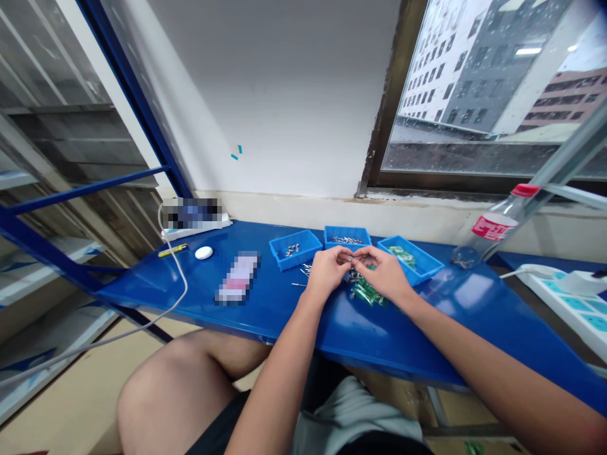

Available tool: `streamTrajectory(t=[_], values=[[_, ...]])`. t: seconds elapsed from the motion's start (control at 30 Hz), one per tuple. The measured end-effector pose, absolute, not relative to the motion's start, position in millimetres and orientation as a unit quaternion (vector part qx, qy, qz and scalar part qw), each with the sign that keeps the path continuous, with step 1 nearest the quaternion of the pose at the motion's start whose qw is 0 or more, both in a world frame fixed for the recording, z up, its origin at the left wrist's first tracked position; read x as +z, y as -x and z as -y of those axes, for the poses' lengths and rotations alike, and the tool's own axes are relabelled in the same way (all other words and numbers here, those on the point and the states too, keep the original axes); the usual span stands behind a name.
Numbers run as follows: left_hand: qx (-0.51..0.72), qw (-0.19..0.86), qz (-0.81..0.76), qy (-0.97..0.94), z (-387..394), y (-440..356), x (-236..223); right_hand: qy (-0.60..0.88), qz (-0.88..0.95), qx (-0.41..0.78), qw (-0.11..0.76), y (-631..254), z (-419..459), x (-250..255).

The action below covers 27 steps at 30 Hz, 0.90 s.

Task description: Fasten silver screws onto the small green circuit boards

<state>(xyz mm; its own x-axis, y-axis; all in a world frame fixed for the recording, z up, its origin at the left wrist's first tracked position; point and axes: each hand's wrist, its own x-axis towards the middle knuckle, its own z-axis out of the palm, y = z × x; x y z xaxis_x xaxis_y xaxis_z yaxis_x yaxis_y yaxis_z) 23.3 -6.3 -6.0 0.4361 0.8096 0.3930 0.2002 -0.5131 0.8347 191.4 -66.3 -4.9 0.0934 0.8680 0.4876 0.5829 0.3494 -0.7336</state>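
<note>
My left hand (328,270) and my right hand (385,273) meet above the blue table, fingertips pinched together. A small metal part (350,259) shows between them; its exact kind is too small to make out. Under and beside my right hand lies a pile of shiny green pieces (368,293), with small dark metal pieces (355,275) at its left. Several thin metal pins (306,270) are scattered left of my left hand. Behind my hands stand a left blue tray (283,263) with a few metal parts, a middle blue tray (348,229) of metal pieces and a right blue tray (429,268) of green pieces.
On the blue table (279,316) lie a blurred-out phone-like object (238,279), a round white case (203,253) and a yellow-handled tool (173,250). A cable (183,278) crosses the left edge. A plastic bottle (493,226) and power strip (564,297) are at the right.
</note>
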Motion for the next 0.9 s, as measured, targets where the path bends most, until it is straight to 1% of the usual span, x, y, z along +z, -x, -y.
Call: streamTrajectory(t=[0.2,0.27,0.37,0.5,0.63,0.77,0.9], values=[[0.438,0.410,-0.310,-0.737,7,-25,-6,0.552,0.654,0.161,0.491,-192,65,-5],[0.439,0.402,-0.317,-0.738,8,-25,-4,0.553,0.665,0.136,0.483,-192,64,-5],[0.430,0.360,-0.339,-0.755,12,-24,0,0.554,0.678,0.098,0.474,-193,64,-5],[0.394,0.323,-0.360,-0.781,16,-20,6,0.554,0.659,0.122,0.494,-196,64,-6],[0.388,0.337,-0.338,-0.788,16,-19,6,0.548,0.659,0.148,0.492,-197,63,-8],[0.398,0.358,-0.338,-0.775,12,-20,2,0.535,0.674,0.131,0.492,-196,64,-7],[0.402,0.352,-0.347,-0.771,11,-20,0,0.548,0.653,0.152,0.501,-194,66,-5]])
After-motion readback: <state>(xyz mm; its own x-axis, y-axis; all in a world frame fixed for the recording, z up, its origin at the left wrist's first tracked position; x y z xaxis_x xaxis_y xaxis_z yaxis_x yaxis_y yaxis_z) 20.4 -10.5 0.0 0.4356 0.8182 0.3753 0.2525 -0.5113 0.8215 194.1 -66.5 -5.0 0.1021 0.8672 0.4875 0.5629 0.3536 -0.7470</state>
